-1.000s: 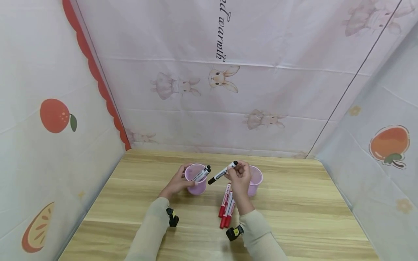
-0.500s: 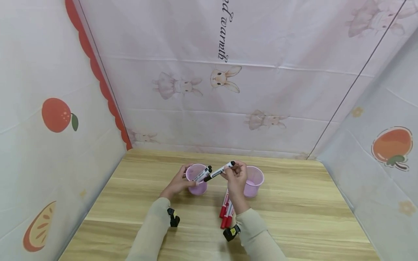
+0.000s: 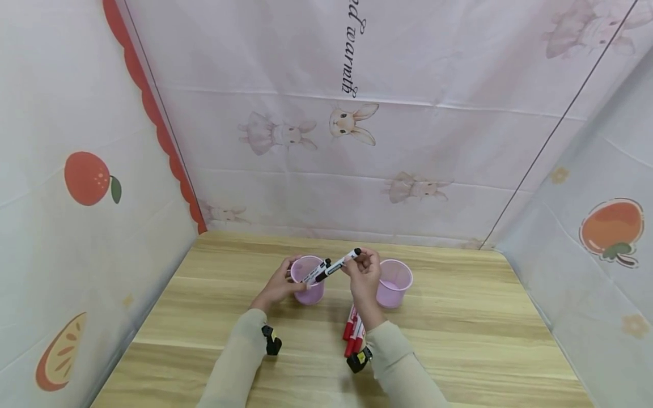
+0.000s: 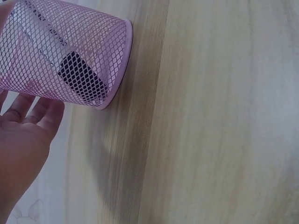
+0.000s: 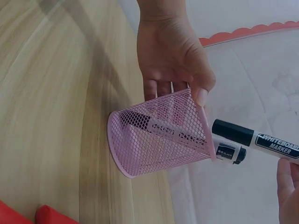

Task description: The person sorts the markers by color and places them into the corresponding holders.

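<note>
My left hand [image 3: 277, 286] grips a pink mesh pen cup [image 3: 311, 296], thumb at the rim and fingers around the far side. White markers with black ends [image 3: 313, 274] lean inside it; the right wrist view shows one marker end [image 5: 229, 151] sticking past the rim. Between the fingertips of my right hand [image 3: 365, 279] is a black whiteboard marker [image 3: 339, 264], pinched near its rear end. Its black cap [image 5: 233, 132] points down and left at the cup's mouth, just outside the rim in the right wrist view.
A second pink mesh cup [image 3: 391, 297] stands right of my right hand, with no pens visible in it. Several red-capped markers [image 3: 354, 334] lie on the wooden table [image 3: 474, 328], partly covered by the right forearm. Printed cloth walls [image 3: 306, 198] enclose the table.
My right hand has moved left with the black whiteboard marker, bringing its cap up to the held cup's mouth. The left hand and its cup have stayed nearly still.
</note>
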Tool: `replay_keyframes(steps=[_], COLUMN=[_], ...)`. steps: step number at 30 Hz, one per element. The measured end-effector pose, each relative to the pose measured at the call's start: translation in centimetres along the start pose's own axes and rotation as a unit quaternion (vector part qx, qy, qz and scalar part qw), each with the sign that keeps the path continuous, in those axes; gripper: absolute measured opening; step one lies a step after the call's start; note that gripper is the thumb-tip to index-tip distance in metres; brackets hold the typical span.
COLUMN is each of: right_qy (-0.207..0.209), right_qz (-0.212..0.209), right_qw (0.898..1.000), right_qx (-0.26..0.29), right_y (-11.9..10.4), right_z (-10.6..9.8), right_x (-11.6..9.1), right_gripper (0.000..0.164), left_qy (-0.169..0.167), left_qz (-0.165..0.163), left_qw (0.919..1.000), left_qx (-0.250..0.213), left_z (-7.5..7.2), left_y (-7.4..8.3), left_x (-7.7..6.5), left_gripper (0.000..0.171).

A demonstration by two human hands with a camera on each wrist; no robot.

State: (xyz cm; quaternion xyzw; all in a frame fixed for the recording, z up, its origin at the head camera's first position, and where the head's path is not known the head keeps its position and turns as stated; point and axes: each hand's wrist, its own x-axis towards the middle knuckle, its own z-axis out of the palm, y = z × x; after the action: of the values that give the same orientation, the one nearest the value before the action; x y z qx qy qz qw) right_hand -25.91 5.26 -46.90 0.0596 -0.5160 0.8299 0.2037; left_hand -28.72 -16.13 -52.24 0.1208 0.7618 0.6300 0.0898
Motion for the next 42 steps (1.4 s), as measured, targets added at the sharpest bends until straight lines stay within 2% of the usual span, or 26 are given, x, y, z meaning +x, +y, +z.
replay_keyframes(steps=[3, 8, 18, 21, 25, 32, 42], right_qy=[-0.010, -0.026, -0.039, -0.043, -0.045, -0.049, -0.074], right_qz=[-0.003, -0.020, -0.015, -0.012, -0.004, 0.009, 0.028], right_qw=[0.999, 0.994, 0.992, 0.991, 0.990, 0.988, 0.982], right_qx=[-0.039, -0.105, -0.120, -0.123, -0.131, -0.146, -0.173], right_y=[-0.6, -1.4, -0.6, -0.4, -0.3, 0.1, 0.7], right_z=[0.5, 1.3, 1.5, 1.4, 1.3, 1.3, 1.1], right_x=[-0.2, -0.7, -0.8, -0.9, -1.1, -1.2, -1.3], right_gripper=[0.028, 0.026, 0.024, 0.024, 0.024, 0.024, 0.026], left_qy=[0.016, 0.031, 0.036, 0.028, 0.008, -0.010, -0.008], left_qz=[0.008, 0.013, 0.016, 0.014, 0.019, 0.010, 0.006], left_qw=[0.9998, 0.9990, 0.9982, 0.9982, 0.9982, 0.9993, 0.9998], left_qx=[-0.009, -0.028, -0.044, -0.051, -0.057, -0.035, -0.017], left_z=[0.1, 0.4, 0.5, 0.4, 0.3, 0.2, -0.1], left_y=[-1.5, -2.0, -2.0, -1.7, -0.5, 1.3, 1.6], left_x=[0.5, 0.6, 0.7, 0.5, 0.1, -0.6, -0.7], left_gripper=[0.082, 0.081, 0.081, 0.082, 0.083, 0.083, 0.083])
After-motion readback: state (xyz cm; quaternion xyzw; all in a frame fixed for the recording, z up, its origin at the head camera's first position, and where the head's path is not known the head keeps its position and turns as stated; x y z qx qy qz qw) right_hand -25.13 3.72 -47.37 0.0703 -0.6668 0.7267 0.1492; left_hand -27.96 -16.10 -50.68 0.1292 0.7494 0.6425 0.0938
